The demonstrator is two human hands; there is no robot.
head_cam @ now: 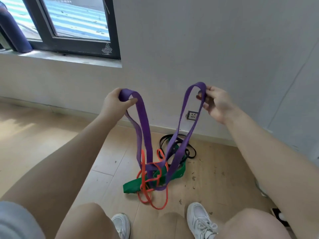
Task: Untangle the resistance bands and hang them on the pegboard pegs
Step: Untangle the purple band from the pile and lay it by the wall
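Observation:
A wide purple band (144, 128) is lifted in two loops. My left hand (114, 105) grips its left loop; my right hand (215, 104) pinches its right loop at the top. Both loops drop to a tangle on the wooden floor, where the purple band threads through a thin orange band (144, 187) and a broad green band (133, 187). A thin black band (190, 151) lies coiled behind the tangle, near the wall. No pegboard is in view.
A grey wall (207, 49) stands close ahead with a socket (192, 115) low on it. A dark-framed window (72, 31) is at the upper left, a purple roll (13, 31) leaning on its sill. My white shoes (200, 219) stand just before the tangle.

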